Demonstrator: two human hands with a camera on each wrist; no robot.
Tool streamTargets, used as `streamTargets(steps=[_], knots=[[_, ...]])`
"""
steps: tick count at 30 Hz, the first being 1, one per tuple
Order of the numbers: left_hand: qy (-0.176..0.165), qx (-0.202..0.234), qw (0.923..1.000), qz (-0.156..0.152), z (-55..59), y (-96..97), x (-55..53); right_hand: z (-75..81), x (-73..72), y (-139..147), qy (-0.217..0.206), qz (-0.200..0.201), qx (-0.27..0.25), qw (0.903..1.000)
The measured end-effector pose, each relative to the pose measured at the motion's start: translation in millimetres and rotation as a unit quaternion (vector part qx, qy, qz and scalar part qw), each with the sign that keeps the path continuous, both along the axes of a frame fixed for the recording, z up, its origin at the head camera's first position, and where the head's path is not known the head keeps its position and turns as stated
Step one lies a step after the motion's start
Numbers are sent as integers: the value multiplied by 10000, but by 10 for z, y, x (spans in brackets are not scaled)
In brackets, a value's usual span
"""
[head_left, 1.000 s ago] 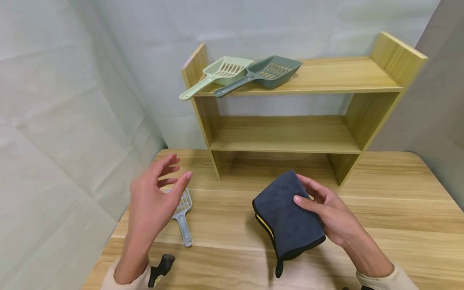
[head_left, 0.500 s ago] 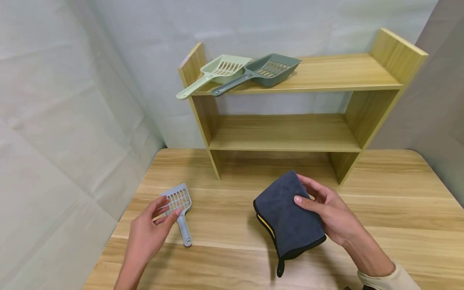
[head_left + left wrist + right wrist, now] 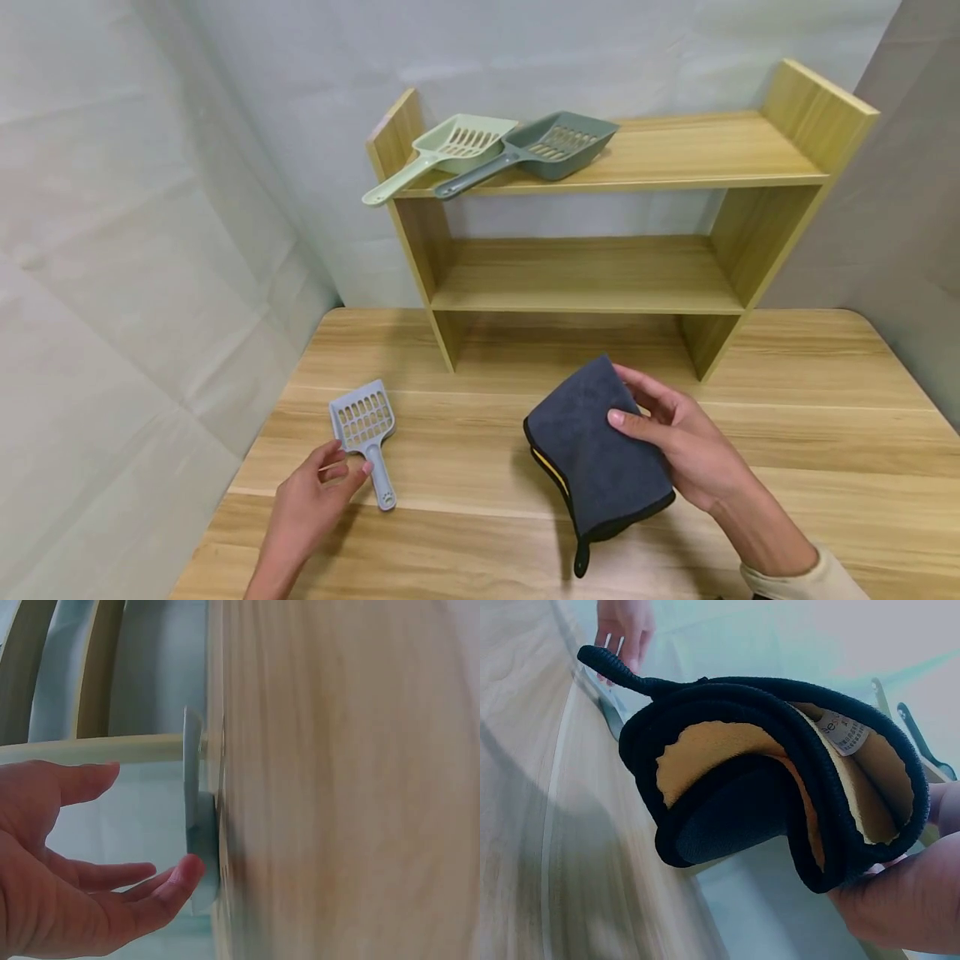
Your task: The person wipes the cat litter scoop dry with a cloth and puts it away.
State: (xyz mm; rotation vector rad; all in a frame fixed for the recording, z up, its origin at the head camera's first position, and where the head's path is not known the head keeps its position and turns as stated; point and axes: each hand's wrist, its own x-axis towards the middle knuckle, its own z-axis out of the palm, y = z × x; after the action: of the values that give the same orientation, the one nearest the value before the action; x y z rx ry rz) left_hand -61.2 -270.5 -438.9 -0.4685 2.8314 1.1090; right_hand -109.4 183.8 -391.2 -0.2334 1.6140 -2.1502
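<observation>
A light blue-grey litter scoop (image 3: 380, 478) lies on the table at left, its slotted head pointing away from me and a paw print on its handle end. My left hand (image 3: 310, 502) hovers low beside the scoop's neck, thumb and fingers apart. In the left wrist view the hand's fingertips come near the scoop (image 3: 203, 844); whether one touches it I cannot tell. My right hand (image 3: 693, 450) holds a folded dark grey cloth (image 3: 600, 467) above the table, thumb on its front. The right wrist view shows the cloth's yellow inner side (image 3: 716, 746), black edging and hanging loop.
A wooden shelf unit (image 3: 592, 275) stands at the back of the table (image 3: 465, 475). On its top board are a pale green litter scoop (image 3: 408, 179) and a dark grey-green one (image 3: 480, 177), their handles jutting past the front edge. A pale fabric wall (image 3: 142, 250) borders the left side.
My left hand has come down and toward me, from above the scoop's head to beside its neck. The right hand and the cloth have stayed almost still.
</observation>
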Motion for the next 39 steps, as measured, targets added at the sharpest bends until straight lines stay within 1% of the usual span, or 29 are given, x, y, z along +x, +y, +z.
streamTargets(steps=[6,12,17,25,29,33,39], knots=[[30,54,10000,-39,-28,35,17,-3,6,0,24,48,-40,10000],[-16,99,9999,-106,-50,15,-16,0,8,0,12,39,37,10000],[-11,-38,9998,-190,-66,-35,-106,3,14,-2,8,43,32,10000],[33,-168,9984,-530,-54,-146,-336,-5,20,-4,27,87,-42,9999],[-16,-180,9982,-576,-59,-200,-400,-16,18,-1,44,72,-22,10000],[-24,-202,9982,-572,-81,-222,-402,-22,13,5,72,38,12,10000],[13,-104,9984,-562,-133,-209,-380,-29,10,15,84,44,7,10000]])
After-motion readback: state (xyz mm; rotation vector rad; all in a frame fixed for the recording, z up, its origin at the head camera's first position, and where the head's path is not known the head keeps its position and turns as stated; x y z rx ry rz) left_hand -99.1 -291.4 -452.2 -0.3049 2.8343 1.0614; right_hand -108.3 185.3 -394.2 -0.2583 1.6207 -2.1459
